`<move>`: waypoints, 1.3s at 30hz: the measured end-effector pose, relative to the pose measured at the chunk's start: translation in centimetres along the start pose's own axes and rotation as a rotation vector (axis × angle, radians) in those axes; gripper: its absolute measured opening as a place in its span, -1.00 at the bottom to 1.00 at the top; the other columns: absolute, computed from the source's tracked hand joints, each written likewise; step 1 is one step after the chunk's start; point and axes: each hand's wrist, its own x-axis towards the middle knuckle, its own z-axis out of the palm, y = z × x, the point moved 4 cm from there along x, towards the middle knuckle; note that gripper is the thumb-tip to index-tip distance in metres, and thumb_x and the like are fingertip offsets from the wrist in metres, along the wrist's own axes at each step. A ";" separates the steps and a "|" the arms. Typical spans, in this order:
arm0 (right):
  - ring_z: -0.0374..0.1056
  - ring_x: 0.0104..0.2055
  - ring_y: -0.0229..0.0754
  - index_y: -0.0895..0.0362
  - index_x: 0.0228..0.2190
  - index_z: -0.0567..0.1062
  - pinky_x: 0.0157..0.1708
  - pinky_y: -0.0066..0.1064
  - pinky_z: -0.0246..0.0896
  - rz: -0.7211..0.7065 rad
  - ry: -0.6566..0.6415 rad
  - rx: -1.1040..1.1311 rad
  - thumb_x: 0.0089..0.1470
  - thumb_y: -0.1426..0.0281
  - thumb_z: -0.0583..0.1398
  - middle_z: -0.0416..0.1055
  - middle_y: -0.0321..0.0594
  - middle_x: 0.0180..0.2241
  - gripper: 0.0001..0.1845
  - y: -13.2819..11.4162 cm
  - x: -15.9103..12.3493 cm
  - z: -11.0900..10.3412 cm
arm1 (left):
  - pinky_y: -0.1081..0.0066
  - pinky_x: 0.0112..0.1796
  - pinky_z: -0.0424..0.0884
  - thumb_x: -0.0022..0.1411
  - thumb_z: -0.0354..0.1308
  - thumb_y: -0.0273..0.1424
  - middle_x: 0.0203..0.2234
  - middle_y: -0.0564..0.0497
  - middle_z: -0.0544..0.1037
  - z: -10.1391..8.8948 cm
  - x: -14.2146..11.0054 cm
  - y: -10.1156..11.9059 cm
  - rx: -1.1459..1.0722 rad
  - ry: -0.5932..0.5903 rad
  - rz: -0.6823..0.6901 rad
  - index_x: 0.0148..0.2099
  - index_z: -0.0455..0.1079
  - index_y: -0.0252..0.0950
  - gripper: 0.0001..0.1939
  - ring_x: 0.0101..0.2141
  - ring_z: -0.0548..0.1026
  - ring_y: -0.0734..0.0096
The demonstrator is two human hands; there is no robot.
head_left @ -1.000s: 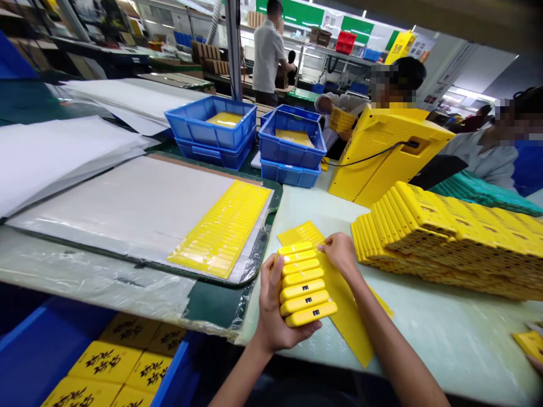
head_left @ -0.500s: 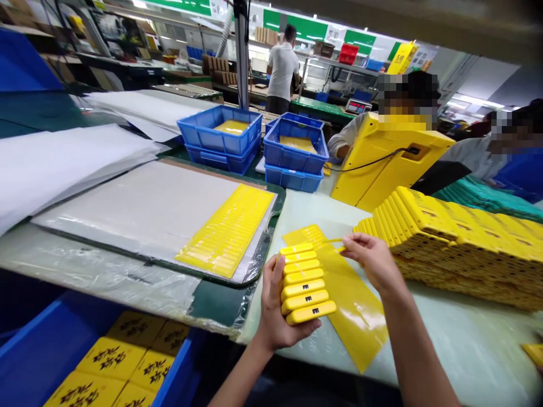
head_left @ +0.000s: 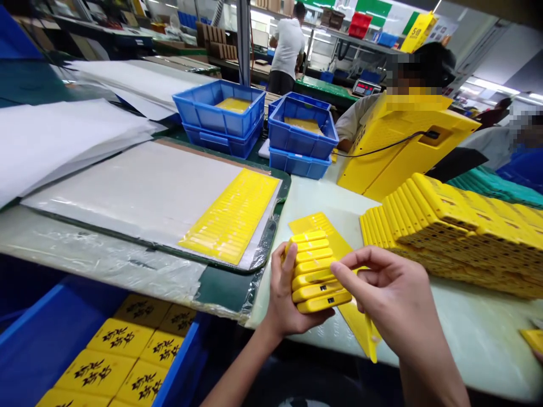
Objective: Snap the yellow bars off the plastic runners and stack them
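Note:
My left hand [head_left: 284,294] cradles a stack of several small yellow rectangular plastic pieces [head_left: 316,271], each with a small black slot on its end. My right hand [head_left: 392,299] is just beside that stack, its index finger reaching the pieces. Between its fingers a narrow yellow strip [head_left: 372,339] hangs down, its upper part hidden by the hand. Under both hands, a glossy yellow sheet [head_left: 324,234] lies on the pale table [head_left: 466,345], partly covered by the stack and my hands.
A large pile of yellow pieces [head_left: 449,232] stands right of my hands. Left lies a grey board [head_left: 127,192] bearing a yellow sheet of pieces [head_left: 231,217]. Blue crates [head_left: 220,110] stand beyond, and a blue bin [head_left: 119,350] of printed yellow boxes sits below. Co-workers sit at the far side.
My right hand has moved left and closer to the stack, turning the yellow strip downward. The stack has shifted slightly right and tilted in my left hand. The view has turned slightly.

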 end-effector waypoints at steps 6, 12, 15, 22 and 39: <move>-0.02 -0.67 -0.39 0.18 -0.46 0.58 -0.66 -0.53 -0.16 -0.069 0.009 -0.108 0.02 0.11 0.40 0.18 -0.36 -0.73 -0.64 0.1 -0.3 0.7 | -0.26 0.20 0.35 0.00 0.48 0.13 0.38 -0.24 0.03 0.1 -0.2 -0.2 -0.033 0.005 -0.016 0.59 -0.19 0.07 0.30 0.28 0.29 -0.24; -0.02 -0.67 -0.39 0.15 -0.51 0.56 -0.63 -0.49 -0.16 -0.206 0.003 -0.230 0.05 0.24 0.35 0.16 -0.40 -0.73 -0.76 -0.9 -0.2 0.7 | -0.24 0.22 0.33 -0.04 0.52 0.11 0.36 -0.25 0.04 0.2 -0.4 -0.4 -0.057 0.006 -0.017 0.59 -0.19 0.07 0.34 0.29 0.28 -0.25; 0.00 -0.67 -0.38 0.13 -0.53 0.53 -0.63 -0.47 -0.14 -0.340 -0.055 -0.318 0.07 0.32 0.31 0.16 -0.41 -0.72 -0.81 -1.6 0.5 0.9 | -0.25 0.22 0.32 -0.06 0.54 0.08 0.35 -0.26 0.04 0.2 -0.5 -0.5 -0.067 0.004 -0.021 0.59 -0.19 0.04 0.37 0.28 0.27 -0.26; 0.27 -0.53 -0.25 0.12 -0.50 0.54 -0.50 -0.38 0.05 -0.469 -0.191 -0.750 -0.02 0.37 0.45 0.45 -0.29 -0.54 -0.79 -2.7 3.3 -0.4 | -0.32 0.20 0.31 0.09 0.39 0.21 0.35 -0.28 0.02 0.1 -0.2 -0.2 -0.046 -0.014 -0.011 0.59 -0.19 0.02 0.24 0.29 0.26 -0.28; 0.38 -0.54 -0.30 0.13 -0.24 0.64 -0.58 -0.55 0.32 -0.285 -0.078 0.008 0.03 0.29 0.46 0.48 -0.24 -0.48 -0.73 -1.5 1.2 -3.8 | -0.33 0.21 0.31 0.05 0.38 0.24 0.34 -0.24 0.08 0.2 0.5 0.3 -0.031 0.010 0.018 0.59 -0.15 0.03 0.26 0.27 0.26 -0.32</move>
